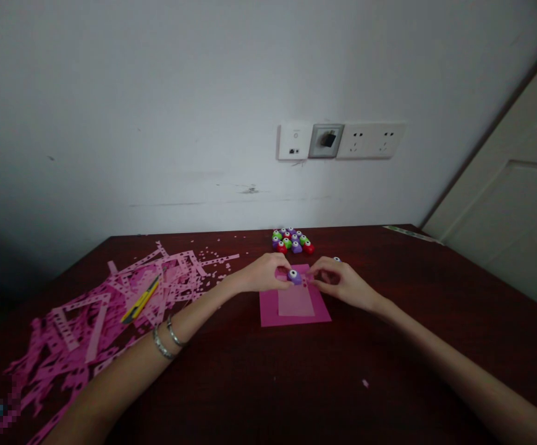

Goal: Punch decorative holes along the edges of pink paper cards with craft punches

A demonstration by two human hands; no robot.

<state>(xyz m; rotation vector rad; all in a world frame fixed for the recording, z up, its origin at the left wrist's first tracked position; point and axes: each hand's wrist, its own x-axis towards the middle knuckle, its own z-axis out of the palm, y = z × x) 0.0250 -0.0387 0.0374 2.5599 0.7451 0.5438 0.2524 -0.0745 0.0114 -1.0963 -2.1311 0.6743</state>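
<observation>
My left hand [268, 273] is closed around a small purple paper punch [294, 276] with a white, eye-like button. Just right of it, my right hand [337, 279] has its fingertips pinched at a bit of pink paper [311, 278] by the punch; its exact shape is hard to make out. Beneath both hands a light pink sheet [296, 304] lies on a larger, darker pink sheet [269, 315]. Small dark marks show on the light sheet near the punch. Behind my right hand the top of another eye-like button [337, 259] peeks out.
Several purple, green and red punches [291, 240] stand grouped near the wall. Left, a heap of punched pink paper strips [87, 327] carries a yellow utility knife [142, 301]. Paper bits [210, 272] lie around it. A ruler-like strip [411, 233] is at the table's back right.
</observation>
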